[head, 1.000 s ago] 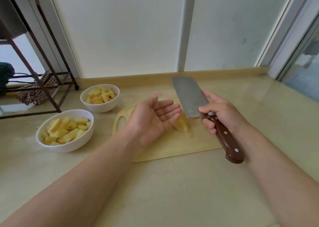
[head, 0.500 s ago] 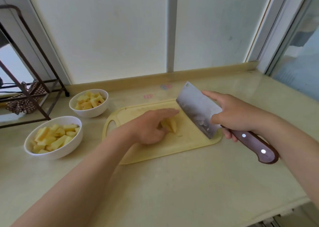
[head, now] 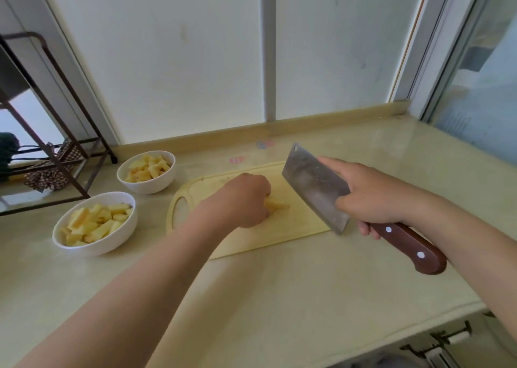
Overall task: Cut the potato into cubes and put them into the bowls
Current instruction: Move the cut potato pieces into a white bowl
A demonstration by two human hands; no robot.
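pale stone tabletop (head: 279, 297) runs below a frosted window (head: 173, 59), with a dark metal rack (head: 60, 110) at its left end. on it lies a wooden cutting board (head: 251, 239). the last potato pieces (head: 275, 206) sit near the board's middle, partly under the left hand (head: 243, 199). its fingers curl down over them and seem to pinch them together, though the fingertips are hidden. the right hand (head: 375, 197) grips the handle of a cleaver (head: 316, 185), forefinger laid along the top of the blade, which is held off the board at a slant just right of the pieces. two white bowls stand left of the board, the near bowl (head: 117, 241) and the far bowl (head: 151, 187), both already holding cubes, so most of the job looks done. for this cut i'd tuck the left fingertips behind the knuckles, bring the blade down upright beside them, and space the slices to match the cubes in the bowls. small pieces are likely slick and may slip.
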